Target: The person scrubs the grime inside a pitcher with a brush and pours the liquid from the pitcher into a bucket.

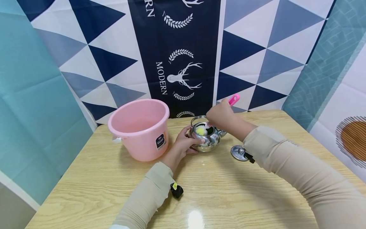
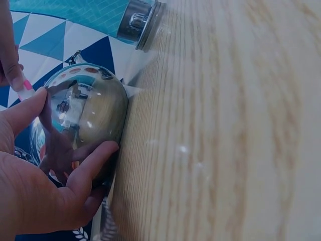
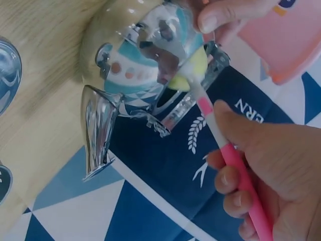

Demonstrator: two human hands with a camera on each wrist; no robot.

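Note:
A shiny metal teapot (image 1: 210, 143) stands uncovered on the wooden table. My left hand (image 1: 185, 141) holds its left side, thumb near the rim and fingers low on the body, as the left wrist view shows. My right hand (image 1: 220, 114) grips the pink and white handle of a brush (image 3: 233, 160). The brush's yellow and white head (image 1: 201, 130) sits in the teapot's mouth. In the right wrist view the spout (image 3: 98, 131) points away from my left hand. The metal lid (image 1: 238, 152) lies on the table to the right, below my right forearm.
A pink bucket (image 1: 138, 132) stands just left of the teapot, close to my left hand. Behind the table hangs a patterned cloth (image 1: 177, 63) with triangles and a deer head. The wooden table top (image 1: 217, 194) extends toward me.

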